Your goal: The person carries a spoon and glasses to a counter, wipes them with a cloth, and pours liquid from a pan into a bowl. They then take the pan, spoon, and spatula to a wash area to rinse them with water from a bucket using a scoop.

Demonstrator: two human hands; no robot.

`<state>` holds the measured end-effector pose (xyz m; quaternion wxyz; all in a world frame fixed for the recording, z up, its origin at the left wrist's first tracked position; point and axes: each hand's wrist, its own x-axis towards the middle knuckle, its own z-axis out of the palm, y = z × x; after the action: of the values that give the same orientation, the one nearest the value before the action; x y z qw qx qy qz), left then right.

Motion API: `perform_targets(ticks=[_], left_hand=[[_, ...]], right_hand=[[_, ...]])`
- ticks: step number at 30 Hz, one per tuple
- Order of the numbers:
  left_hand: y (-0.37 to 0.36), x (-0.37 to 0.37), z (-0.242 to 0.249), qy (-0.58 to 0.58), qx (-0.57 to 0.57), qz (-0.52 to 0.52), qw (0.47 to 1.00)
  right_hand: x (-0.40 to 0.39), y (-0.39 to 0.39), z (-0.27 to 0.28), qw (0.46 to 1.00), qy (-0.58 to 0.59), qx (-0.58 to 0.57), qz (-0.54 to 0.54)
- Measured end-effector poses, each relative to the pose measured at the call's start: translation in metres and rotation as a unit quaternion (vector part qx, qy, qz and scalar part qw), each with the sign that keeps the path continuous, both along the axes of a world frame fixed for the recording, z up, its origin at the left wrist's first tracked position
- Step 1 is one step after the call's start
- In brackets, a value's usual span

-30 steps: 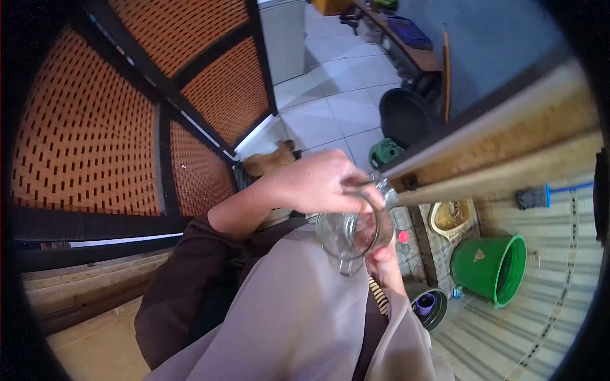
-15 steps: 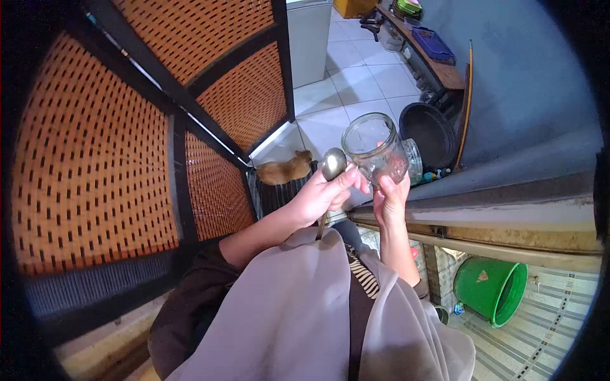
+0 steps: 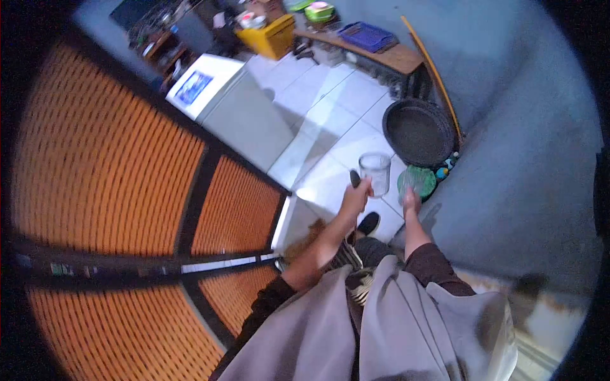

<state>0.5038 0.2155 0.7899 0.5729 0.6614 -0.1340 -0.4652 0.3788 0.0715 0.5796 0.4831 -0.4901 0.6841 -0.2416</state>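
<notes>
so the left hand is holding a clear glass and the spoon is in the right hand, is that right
Not quite: the spoon is in the left hand, not the right hand. The head view shows its dark bowl just above the left hand, which does hold a clear glass.

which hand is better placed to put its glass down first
Probably the right hand: though blurred, it seems to hold only a glass, while the left hand holds another glass together with a spoon.

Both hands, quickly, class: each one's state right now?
Left hand: closed, holding a glass and spoon.
Right hand: holding a clear item, too blurred to name.
</notes>
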Motion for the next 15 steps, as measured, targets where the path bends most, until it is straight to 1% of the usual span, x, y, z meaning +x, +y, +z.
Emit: perform_targets(ticks=[1, 3, 4, 5, 6, 7, 8, 9, 10, 11, 12, 13, 14, 15], left_hand=[[-0.019, 0.01, -0.019, -0.01, 0.023, -0.028, 0.999], [-0.055, 0.026, -0.05, -0.016, 0.082, -0.077, 0.993], [-0.069, 0.036, -0.072, -0.013, 0.096, -0.102, 0.99], [-0.083, 0.047, -0.103, -0.028, 0.144, -0.141, 0.979], [-0.096, 0.057, -0.127, -0.044, 0.18, -0.174, 0.967], [-0.112, 0.07, -0.143, -0.067, 0.184, -0.238, 0.951], [-0.131, 0.08, -0.151, -0.089, 0.183, -0.297, 0.933], [-0.159, 0.083, -0.139, -0.136, 0.194, -0.326, 0.915], [-0.195, 0.091, -0.139, -0.277, 0.127, -0.433, 0.848], [-0.228, 0.095, -0.134, -0.286, 0.092, -0.43, 0.851], [-0.258, 0.099, -0.123, -0.297, 0.057, -0.426, 0.853], [-0.279, 0.101, -0.105, -0.215, 0.061, -0.412, 0.883], [-0.295, 0.102, -0.089, -0.132, 0.065, -0.396, 0.906], [-0.313, 0.104, -0.105, -0.073, 0.08, -0.362, 0.926]], right_hand=[[-0.007, -0.007, 0.0, 0.986, 0.146, 0.011, 0.081], [-0.017, -0.009, 0.009, 0.963, 0.227, 0.06, 0.133], [-0.022, -0.009, -0.015, 0.964, 0.227, 0.08, 0.113], [-0.03, -0.016, -0.054, 0.953, 0.248, 0.136, 0.107], [-0.034, -0.025, -0.072, 0.94, 0.269, 0.181, 0.105], [-0.032, -0.04, -0.066, 0.939, 0.276, 0.182, 0.096], [-0.026, -0.059, -0.053, 0.94, 0.274, 0.173, 0.107], [-0.018, -0.079, -0.037, 0.94, 0.274, 0.163, 0.12], [-0.012, -0.104, -0.022, 0.939, 0.275, 0.155, 0.135], [-0.009, -0.127, -0.009, 0.938, 0.276, 0.146, 0.149], [-0.003, -0.158, -0.019, 0.935, 0.282, 0.12, 0.179], [0.003, -0.186, -0.032, 0.931, 0.285, 0.096, 0.209], [0.01, -0.202, 0.004, 0.949, 0.264, 0.072, 0.154], [0.016, -0.212, 0.041, 0.964, 0.241, 0.045, 0.1]])
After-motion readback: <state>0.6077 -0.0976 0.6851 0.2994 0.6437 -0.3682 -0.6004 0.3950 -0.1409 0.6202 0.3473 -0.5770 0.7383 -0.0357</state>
